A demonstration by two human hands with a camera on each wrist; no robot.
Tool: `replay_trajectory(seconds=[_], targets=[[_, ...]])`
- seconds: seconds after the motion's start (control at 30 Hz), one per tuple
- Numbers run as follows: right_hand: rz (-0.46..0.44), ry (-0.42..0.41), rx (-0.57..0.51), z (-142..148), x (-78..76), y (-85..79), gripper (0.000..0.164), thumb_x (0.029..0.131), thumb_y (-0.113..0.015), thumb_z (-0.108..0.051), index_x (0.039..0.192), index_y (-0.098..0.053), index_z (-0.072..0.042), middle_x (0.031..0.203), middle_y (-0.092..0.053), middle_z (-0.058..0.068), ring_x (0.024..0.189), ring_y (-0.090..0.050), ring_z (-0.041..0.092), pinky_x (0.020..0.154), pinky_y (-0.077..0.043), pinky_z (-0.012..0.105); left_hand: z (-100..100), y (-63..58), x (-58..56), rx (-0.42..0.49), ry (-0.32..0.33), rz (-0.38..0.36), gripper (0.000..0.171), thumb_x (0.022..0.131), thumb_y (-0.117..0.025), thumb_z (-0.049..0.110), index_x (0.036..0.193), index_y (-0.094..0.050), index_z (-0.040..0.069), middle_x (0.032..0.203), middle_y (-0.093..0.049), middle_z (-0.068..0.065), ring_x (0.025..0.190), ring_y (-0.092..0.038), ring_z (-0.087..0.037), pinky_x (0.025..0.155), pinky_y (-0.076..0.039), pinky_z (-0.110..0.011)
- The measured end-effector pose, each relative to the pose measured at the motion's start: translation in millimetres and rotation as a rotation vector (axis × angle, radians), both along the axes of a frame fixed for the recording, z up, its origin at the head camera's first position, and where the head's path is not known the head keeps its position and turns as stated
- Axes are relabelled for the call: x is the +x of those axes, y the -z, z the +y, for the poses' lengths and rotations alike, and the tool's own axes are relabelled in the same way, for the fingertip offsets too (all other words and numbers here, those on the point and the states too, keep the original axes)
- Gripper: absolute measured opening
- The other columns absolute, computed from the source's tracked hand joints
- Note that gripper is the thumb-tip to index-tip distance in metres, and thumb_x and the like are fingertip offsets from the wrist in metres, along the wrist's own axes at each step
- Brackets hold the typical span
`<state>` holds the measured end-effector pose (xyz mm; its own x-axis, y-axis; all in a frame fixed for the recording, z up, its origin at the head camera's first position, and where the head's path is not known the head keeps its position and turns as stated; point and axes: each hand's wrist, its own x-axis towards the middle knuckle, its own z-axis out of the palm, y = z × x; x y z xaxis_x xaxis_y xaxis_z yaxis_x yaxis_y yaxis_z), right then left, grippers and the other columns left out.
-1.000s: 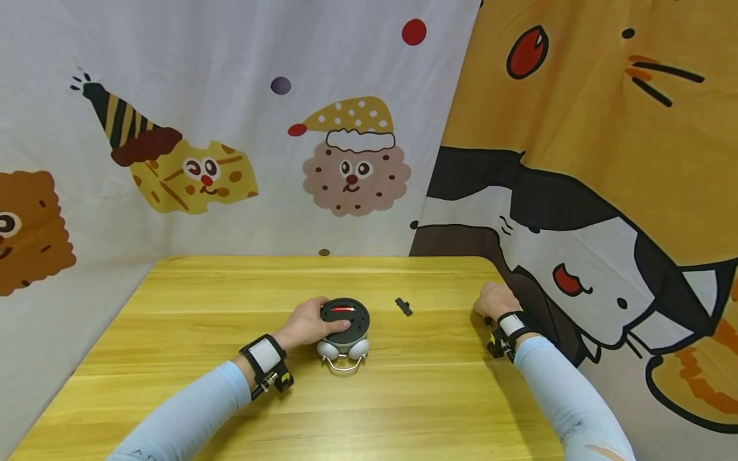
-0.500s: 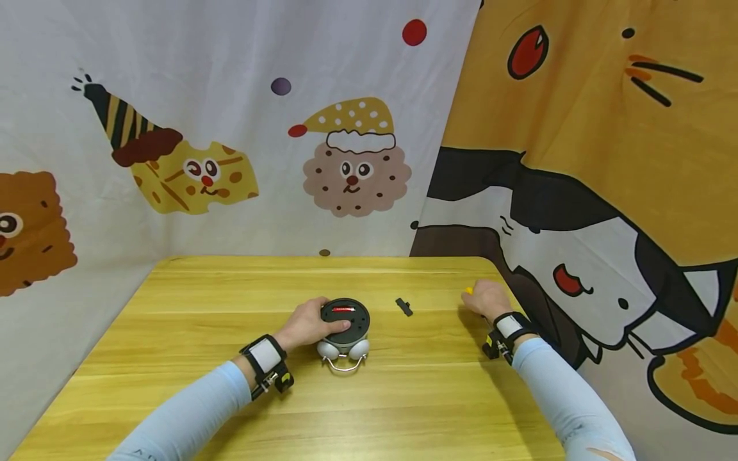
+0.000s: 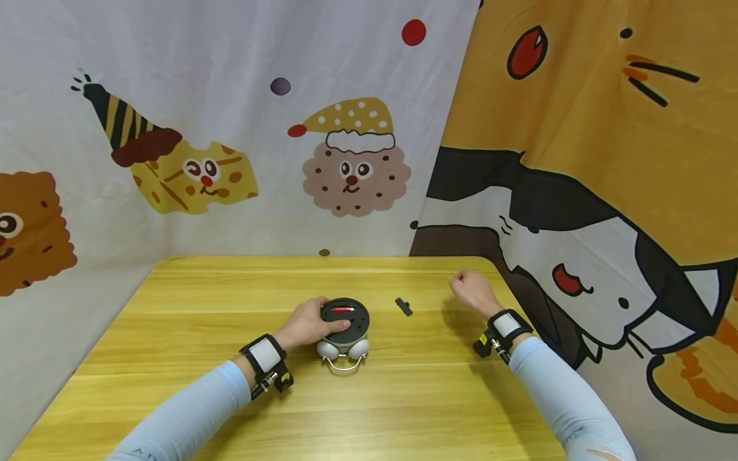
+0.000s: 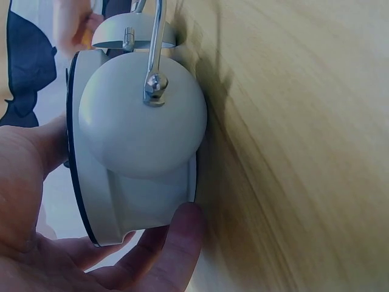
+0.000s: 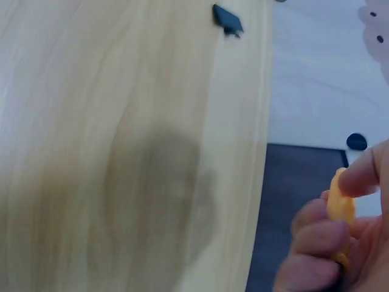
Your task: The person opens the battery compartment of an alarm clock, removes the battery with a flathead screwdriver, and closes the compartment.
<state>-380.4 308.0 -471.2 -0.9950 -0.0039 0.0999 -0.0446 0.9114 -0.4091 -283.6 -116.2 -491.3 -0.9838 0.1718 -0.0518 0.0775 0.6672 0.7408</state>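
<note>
Soft shadows mark the brightly lit table (image 3: 415, 390); the right hand (image 5: 319, 238) blurs in its wrist view

The table (image 3: 403, 410) had a yellow, wood-grained top with rounded far corners, and soft-edged shadows (image 5: 164, 188) lay on it. Behind it I saw a creased white cloth (image 3: 225, 45) printed with cartoons. Above the table's far left corner was a smiling cheese (image 3: 230, 186) in a striped party hat (image 3: 122, 120); above its far edge, a pink biscuit (image 3: 357, 192) wore a spotted nightcap (image 3: 352, 118). A brown biscuit (image 3: 34, 221) showed beyond the table's left side. High over the table were a purple dot (image 3: 280, 86) and a red dot (image 3: 414, 32). To its right spread an orange patch (image 3: 588, 121) above a black-and-white cat (image 3: 594, 259).
</note>
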Motion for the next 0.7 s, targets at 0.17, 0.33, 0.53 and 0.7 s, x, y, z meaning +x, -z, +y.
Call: replay_trajectory(seconds=[0.17,0.33,0.53,0.7], targets=[[0.036,-0.012,-0.038,-12.3,3.5,-9.6,0.043,0.108,-0.055,-0.047,0.108,-0.068,-0.006,0.086,-0.063,0.008,0.071,-0.056,0.022,0.065,-0.040,0.033,-0.3,2.0,-0.3,0.000,-0.005,-0.008,0.083,0.093,-0.091,0.051,0.151,-0.063,-0.001,0.140,-0.076,-0.022,0.127,-0.072,-0.034,0.110,-0.058,-0.053],[0.088,-0.024,-0.120,-23.8,7.4,-19.9,0.047,0.109,-0.061,-0.052,0.082,-0.056,-0.014,0.074,-0.051,0.002,0.065,-0.050,0.021,0.064,-0.037,0.034,-0.2,4.2,-2.0,-0.007,-0.005,-0.006,0.087,0.093,-0.091,0.051,0.154,-0.060,-0.003,0.143,-0.074,-0.024,0.129,-0.072,-0.036,0.111,-0.058,-0.055],[0.150,-0.009,-0.264,-36.9,11.4,-31.1,0.056,0.110,-0.060,-0.059,0.077,-0.056,-0.014,0.068,-0.048,0.000,0.063,-0.049,0.022,0.062,-0.037,0.033,0.2,3.6,-3.4,-0.015,0.001,0.005,0.081,0.093,-0.091,0.051,0.149,-0.065,-0.001,0.138,-0.077,-0.021,0.124,-0.073,-0.032,0.107,-0.059,-0.052],[0.178,-0.006,-0.417,-48.8,13.6,-38.5,0.067,0.110,-0.057,-0.067,0.069,-0.051,-0.015,0.062,-0.042,-0.002,0.056,-0.042,0.020,0.057,-0.031,0.031,0.3,1.5,-2.2,-0.017,0.002,0.004,0.080,0.093,-0.090,0.051,0.148,-0.065,-0.001,0.137,-0.077,-0.021,0.124,-0.073,-0.033,0.107,-0.059,-0.052]])
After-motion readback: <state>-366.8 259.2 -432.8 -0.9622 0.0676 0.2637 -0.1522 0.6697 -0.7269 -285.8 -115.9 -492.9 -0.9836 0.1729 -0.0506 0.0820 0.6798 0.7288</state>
